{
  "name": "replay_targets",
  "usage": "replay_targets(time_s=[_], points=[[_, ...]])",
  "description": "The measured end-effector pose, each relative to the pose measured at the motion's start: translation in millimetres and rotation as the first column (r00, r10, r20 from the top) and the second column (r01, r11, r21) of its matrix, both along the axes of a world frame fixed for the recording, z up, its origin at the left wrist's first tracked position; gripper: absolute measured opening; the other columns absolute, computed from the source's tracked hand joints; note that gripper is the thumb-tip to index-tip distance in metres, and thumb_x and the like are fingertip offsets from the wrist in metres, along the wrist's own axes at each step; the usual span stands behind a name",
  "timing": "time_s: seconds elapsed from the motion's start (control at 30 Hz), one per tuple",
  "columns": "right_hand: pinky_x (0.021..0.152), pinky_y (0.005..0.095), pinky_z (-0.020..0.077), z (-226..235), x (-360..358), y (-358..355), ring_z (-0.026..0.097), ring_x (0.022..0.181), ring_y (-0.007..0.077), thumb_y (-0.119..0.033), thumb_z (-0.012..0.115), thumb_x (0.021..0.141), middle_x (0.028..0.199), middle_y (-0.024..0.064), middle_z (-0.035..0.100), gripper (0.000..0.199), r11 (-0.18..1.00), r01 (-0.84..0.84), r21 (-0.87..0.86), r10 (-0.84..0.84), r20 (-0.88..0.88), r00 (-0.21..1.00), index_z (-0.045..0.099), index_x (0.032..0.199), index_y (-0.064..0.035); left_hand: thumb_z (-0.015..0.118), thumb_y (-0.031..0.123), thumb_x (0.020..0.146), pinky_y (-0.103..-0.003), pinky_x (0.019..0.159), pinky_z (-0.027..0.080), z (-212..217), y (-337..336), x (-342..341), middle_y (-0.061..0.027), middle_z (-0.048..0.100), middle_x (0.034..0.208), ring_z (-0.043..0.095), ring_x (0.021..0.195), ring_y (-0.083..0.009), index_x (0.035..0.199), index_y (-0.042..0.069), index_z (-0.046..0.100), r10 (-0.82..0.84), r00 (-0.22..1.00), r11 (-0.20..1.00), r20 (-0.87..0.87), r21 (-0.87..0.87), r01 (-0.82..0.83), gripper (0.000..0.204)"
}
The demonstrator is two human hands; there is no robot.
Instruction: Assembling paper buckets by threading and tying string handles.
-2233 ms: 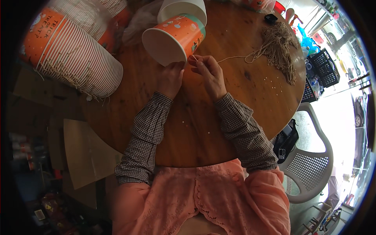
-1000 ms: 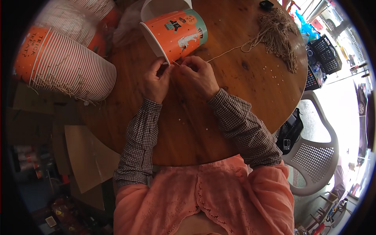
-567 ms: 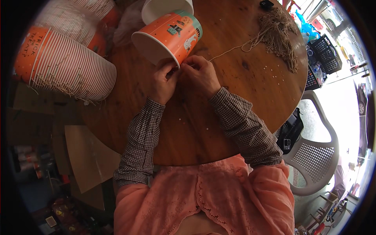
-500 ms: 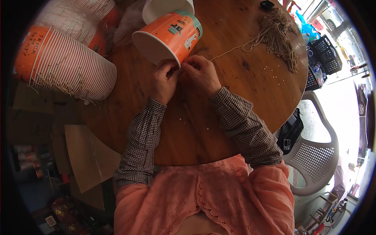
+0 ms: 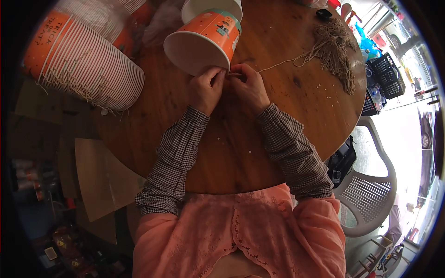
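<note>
Both hands are up at the rim of the orange paper bucket (image 5: 212, 27), which lies at 11 o'clock on the round counter (image 5: 296, 113)! My left hand (image 5: 207, 90) has thumb and finger pinched on that rim, around its 4 o'clock; the tips sit so close that I can't tell whether a bit of string is caught in there too. My right hand (image 5: 250, 88), just beside it, has its grip pinched around the string (image 5: 278, 65), which runs off towards 2 o'clock, to the loose hank (image 5: 333, 53). My reading: this is the tying step, string being fixed at the rim, any knot hidden by my fingers. The nested stack (image 5: 95, 60) between 9 and 10 o'clock, string tails (image 5: 74, 88) along its near side, hints at that pattern. And the next move? I'd say it calls for a steady left pinch and a small, snug pull from the right, towards 3 o'clock, without buckling the paper. Now the lie of it: the bucket is tipped on its side, mouth towards me and aimed between 7 and 8 o'clock, teal base pointing between 1 and 2, long axis slanting along that line, a white tub (image 5: 199, 6) just past it towards 12.
</note>
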State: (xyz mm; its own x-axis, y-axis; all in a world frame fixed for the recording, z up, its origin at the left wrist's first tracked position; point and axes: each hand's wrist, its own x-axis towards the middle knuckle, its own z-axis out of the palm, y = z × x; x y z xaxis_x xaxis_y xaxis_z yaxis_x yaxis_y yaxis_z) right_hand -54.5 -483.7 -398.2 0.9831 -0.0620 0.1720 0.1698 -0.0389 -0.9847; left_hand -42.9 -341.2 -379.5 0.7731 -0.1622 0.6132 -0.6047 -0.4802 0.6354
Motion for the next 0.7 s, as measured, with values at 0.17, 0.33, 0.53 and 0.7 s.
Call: replay_targets(time_s=[0.17,0.33,0.53,0.7], points=[[0.079,0.0306,0.0521,1,-2,4,0.067,0.092,0.0212,-0.007,0.058,0.083,0.099,0.0161,0.068,0.027,0.999,-0.041,0.033,0.04,0.055,0.998,0.059,0.108,0.0032,0.065,0.008,0.084,-0.036,0.07,0.053,12,-6,-11,-0.0117,0.064,0.095,0.065,0.08,-0.0284,0.09,0.003,0.065,0.027,0.978,0.999,0.206,0.022,-0.032,0.008],[0.078,0.0318,0.0529,13,-7,3,0.067,0.094,0.0213,-0.008,0.058,0.085,0.101,0.0167,0.067,0.028,0.992,-0.127,0.012,0.125,0.117,0.985,0.057,0.111,0.0021,0.064,0.006,0.086,-0.034,0.073,0.053,20,-7,-12,-0.0099,0.063,0.099,0.065,0.087,-0.0256,0.093,0.002,0.066,-0.063,0.911,0.992,0.408,0.125,0.013,0.008],[0.075,0.0327,0.0534,8,-8,-5,0.067,0.088,0.023,-0.009,0.057,0.088,0.097,0.017,0.067,0.026,0.967,-0.07,-0.244,0.09,0.07,0.993,0.056,0.112,-0.0004,0.064,0.005,0.086,-0.034,0.075,0.054,11,-16,4,-0.0106,0.067,0.096,0.066,0.087,-0.0244,0.098,0.002,0.065,-0.075,0.962,0.997,0.261,0.022,0.072,0.013],[0.072,0.0374,0.0527,33,-24,-13,0.067,0.083,0.0278,-0.008,0.056,0.088,0.089,0.0176,0.067,0.017,0.98,0.001,-0.199,-0.014,-0.062,0.998,0.058,0.103,-0.0006,0.062,0.003,0.087,-0.031,0.072,0.054,3,-17,15,-0.0102,0.068,0.092,0.068,0.084,-0.0208,0.103,0.004,0.065,-0.077,0.994,0.953,-0.079,-0.299,0.05,0.017]])
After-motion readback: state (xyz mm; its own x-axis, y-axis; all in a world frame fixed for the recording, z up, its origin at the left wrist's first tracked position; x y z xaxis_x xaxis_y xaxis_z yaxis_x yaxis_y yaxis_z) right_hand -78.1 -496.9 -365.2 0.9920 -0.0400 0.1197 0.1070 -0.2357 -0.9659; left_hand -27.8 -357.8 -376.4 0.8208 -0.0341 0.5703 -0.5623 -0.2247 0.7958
